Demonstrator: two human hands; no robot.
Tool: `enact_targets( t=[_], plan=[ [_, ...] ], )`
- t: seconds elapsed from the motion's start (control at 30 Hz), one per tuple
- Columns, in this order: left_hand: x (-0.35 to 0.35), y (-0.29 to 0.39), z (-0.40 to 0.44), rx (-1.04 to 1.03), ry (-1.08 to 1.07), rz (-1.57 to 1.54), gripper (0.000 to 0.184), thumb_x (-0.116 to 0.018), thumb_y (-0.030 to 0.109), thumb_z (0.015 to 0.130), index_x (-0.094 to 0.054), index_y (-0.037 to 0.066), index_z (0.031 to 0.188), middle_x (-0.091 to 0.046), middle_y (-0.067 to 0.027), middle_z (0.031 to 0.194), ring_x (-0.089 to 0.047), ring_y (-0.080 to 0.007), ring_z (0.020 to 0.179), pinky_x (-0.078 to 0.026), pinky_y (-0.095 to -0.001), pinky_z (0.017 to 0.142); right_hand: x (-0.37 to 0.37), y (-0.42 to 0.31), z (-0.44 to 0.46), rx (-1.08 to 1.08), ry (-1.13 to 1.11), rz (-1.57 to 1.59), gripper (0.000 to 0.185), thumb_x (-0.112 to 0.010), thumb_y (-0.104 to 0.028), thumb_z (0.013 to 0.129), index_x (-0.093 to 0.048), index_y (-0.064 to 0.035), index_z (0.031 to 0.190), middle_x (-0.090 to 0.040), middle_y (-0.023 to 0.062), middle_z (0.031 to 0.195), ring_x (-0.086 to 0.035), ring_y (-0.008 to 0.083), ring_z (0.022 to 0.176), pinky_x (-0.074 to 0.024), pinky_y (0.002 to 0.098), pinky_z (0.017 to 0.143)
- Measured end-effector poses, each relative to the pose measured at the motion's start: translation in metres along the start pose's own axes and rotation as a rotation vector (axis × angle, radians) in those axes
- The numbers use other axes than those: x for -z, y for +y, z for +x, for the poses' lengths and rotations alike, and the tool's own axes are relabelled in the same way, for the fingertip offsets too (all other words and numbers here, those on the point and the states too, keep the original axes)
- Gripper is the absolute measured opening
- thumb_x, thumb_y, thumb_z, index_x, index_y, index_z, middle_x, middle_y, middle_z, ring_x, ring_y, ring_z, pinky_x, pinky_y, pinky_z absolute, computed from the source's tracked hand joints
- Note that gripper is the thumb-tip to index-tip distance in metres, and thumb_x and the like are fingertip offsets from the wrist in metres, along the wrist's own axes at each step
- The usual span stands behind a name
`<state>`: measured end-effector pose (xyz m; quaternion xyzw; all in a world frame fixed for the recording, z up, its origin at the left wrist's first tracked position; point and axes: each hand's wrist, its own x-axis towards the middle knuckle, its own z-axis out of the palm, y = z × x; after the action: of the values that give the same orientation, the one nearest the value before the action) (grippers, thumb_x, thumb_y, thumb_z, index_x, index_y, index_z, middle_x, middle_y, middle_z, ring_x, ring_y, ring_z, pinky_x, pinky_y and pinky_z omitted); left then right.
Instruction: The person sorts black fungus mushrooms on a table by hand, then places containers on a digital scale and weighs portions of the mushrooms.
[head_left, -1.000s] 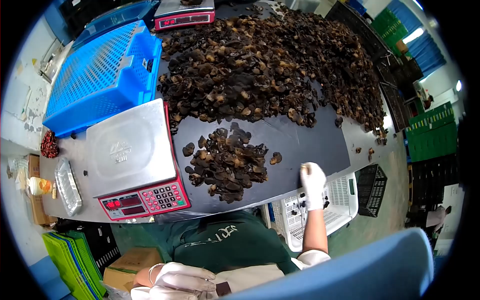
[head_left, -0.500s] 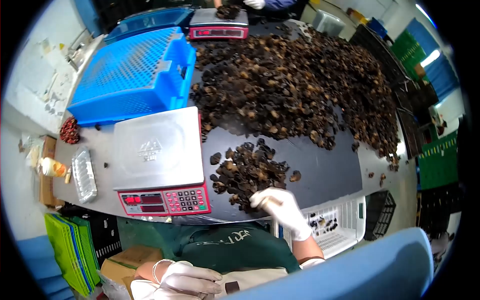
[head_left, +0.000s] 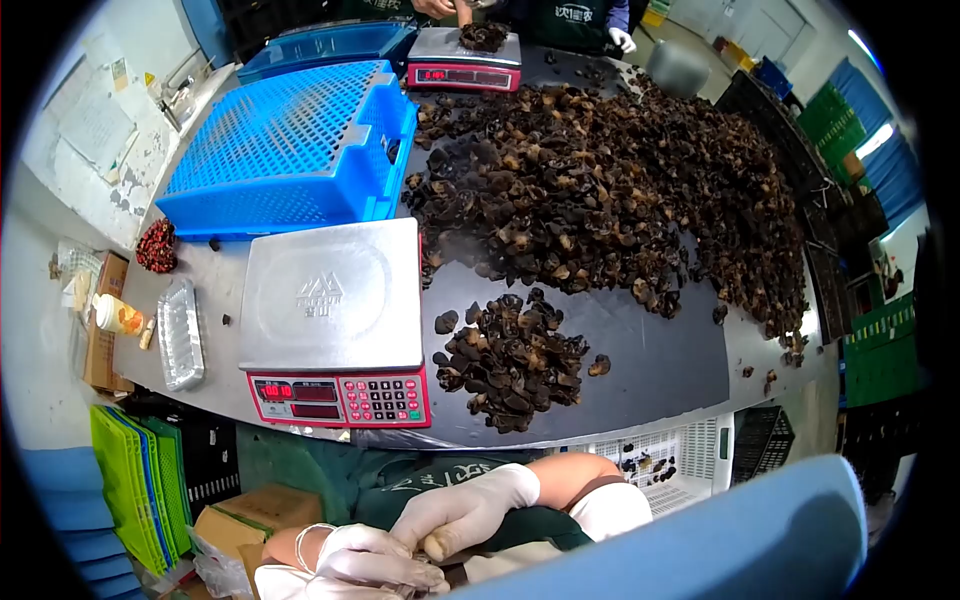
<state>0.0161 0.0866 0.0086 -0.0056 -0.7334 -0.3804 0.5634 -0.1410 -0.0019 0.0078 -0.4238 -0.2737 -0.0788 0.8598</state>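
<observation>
Both my gloved hands meet low in front of my apron. My left hand [head_left: 370,558] is curled, with a small dark piece partly showing at its fingertips. My right hand [head_left: 465,512] reaches across and lies against the left, its fingers bent down and partly hidden. What it holds, if anything, cannot be made out. Above the hands, a small heap of dark brown wood ear mushrooms [head_left: 512,362] lies on the black table mat [head_left: 650,365]. Left of it stands a digital scale [head_left: 335,300] with a bare metal pan and lit red digits.
A large wood ear pile [head_left: 600,190] covers the far table. A blue crate [head_left: 280,150] and clear plastic tray [head_left: 180,335] sit left. Another scale [head_left: 465,62] holds mushrooms near other people's hands. A white basket [head_left: 700,450] stands below the table edge.
My right hand has left the small mushroom heap and moved down and left to my left hand. At the far scale, another person's gloved hand has shifted right. The view has tilted slightly.
</observation>
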Motion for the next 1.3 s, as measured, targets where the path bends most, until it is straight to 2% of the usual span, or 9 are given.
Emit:
enact_targets(
  t=[0.3,0.37,0.47,0.57,0.73,0.77,0.9,1.03,1.3],
  plan=[
    [0.024,0.029,0.021,0.017,0.110,0.343,0.032,-0.054,0.014,0.095,-0.050,0.006,0.126,-0.051,-0.0219,0.118,-0.057,-0.0333,0.099,-0.047,-0.0474,0.091,-0.006,-0.005,0.032,-0.013,-0.130,-0.074,0.041,-0.036,-0.027,0.104,-0.054,0.0068,0.120,-0.060,0.0214,0.119,-0.059,0.0354,0.108,-0.0473,0.0391,0.089],
    [0.038,0.028,0.024,0.158,0.248,0.585,0.034,-0.054,0.016,0.096,-0.050,0.007,0.128,-0.050,-0.0203,0.119,-0.057,-0.0316,0.100,-0.046,-0.0471,0.092,-0.005,-0.008,0.045,-0.024,-0.148,-0.076,0.040,-0.042,-0.026,0.104,-0.052,0.0067,0.124,-0.062,0.0167,0.116,-0.059,0.0238,0.106,-0.0443,0.0334,0.094],
    [0.066,0.008,0.023,0.423,0.427,0.871,0.036,-0.053,0.018,0.096,-0.049,0.009,0.131,-0.049,-0.0178,0.122,-0.056,-0.0292,0.102,-0.045,-0.0465,0.094,0.004,0.006,0.060,-0.113,-0.286,-0.065,0.040,-0.042,-0.026,0.104,-0.052,0.0069,0.123,-0.062,0.0177,0.116,-0.059,0.0257,0.106,-0.0448,0.0348,0.094],
    [0.103,-0.013,0.005,0.687,0.362,0.822,0.035,-0.056,0.016,0.093,-0.054,0.003,0.126,-0.055,-0.0173,0.116,-0.057,-0.0308,0.102,-0.045,-0.0419,0.093,0.013,0.014,0.072,-0.197,-0.377,-0.065,0.040,-0.043,-0.026,0.103,-0.053,0.0072,0.123,-0.062,0.0191,0.116,-0.060,0.0285,0.106,-0.0455,0.0370,0.093],
    [0.223,-0.003,-0.069,0.858,0.234,1.490,0.027,-0.049,0.026,0.093,-0.066,0.009,0.106,-0.063,-0.0136,0.098,-0.059,-0.0331,0.094,-0.047,-0.0421,0.088,0.023,0.010,0.088,-0.232,-0.419,-0.127,0.040,-0.043,-0.025,0.103,-0.054,0.0078,0.122,-0.062,0.0216,0.116,-0.060,0.0332,0.106,-0.0467,0.0406,0.092],
    [0.243,0.009,-0.077,1.147,0.236,1.612,0.027,-0.049,0.027,0.093,-0.067,0.010,0.105,-0.064,-0.0130,0.097,-0.060,-0.0320,0.094,-0.048,-0.0423,0.088,0.026,0.003,0.090,-0.225,-0.393,-0.163,0.040,-0.043,-0.025,0.102,-0.054,0.0079,0.122,-0.062,0.0220,0.116,-0.060,0.0342,0.106,-0.0469,0.0413,0.092],
    [0.310,0.045,-0.166,1.573,0.220,1.825,0.026,-0.052,0.028,0.092,-0.066,0.009,0.103,-0.059,-0.0143,0.108,-0.057,-0.0337,0.105,-0.048,-0.0431,0.091,0.041,-0.031,0.082,-0.274,0.017,-0.430,0.042,-0.049,-0.026,0.100,-0.056,0.0090,0.123,-0.064,0.0220,0.113,-0.062,0.0313,0.105,-0.0477,0.0429,0.094],
    [0.345,0.051,-0.221,1.835,0.689,1.801,0.030,-0.062,0.031,0.089,-0.068,0.008,0.106,-0.060,-0.0172,0.115,-0.060,-0.0338,0.104,-0.053,-0.0429,0.087,0.069,-0.027,0.018,-0.396,0.725,-0.680,0.038,-0.049,-0.001,0.090,-0.055,0.0079,0.125,-0.066,0.0180,0.114,-0.063,0.0212,0.099,-0.0470,0.0344,0.096],
    [0.354,0.020,-0.292,1.558,0.978,1.868,0.019,-0.062,0.025,0.087,-0.070,0.009,0.093,-0.062,-0.0153,0.091,-0.062,-0.0360,0.086,-0.049,-0.0458,0.079,0.086,-0.029,-0.076,0.046,1.296,-0.570,0.029,-0.051,-0.014,0.099,-0.058,0.0079,0.116,-0.067,0.0178,0.104,-0.064,0.0231,0.095,-0.0509,0.0341,0.083]
  ],
)
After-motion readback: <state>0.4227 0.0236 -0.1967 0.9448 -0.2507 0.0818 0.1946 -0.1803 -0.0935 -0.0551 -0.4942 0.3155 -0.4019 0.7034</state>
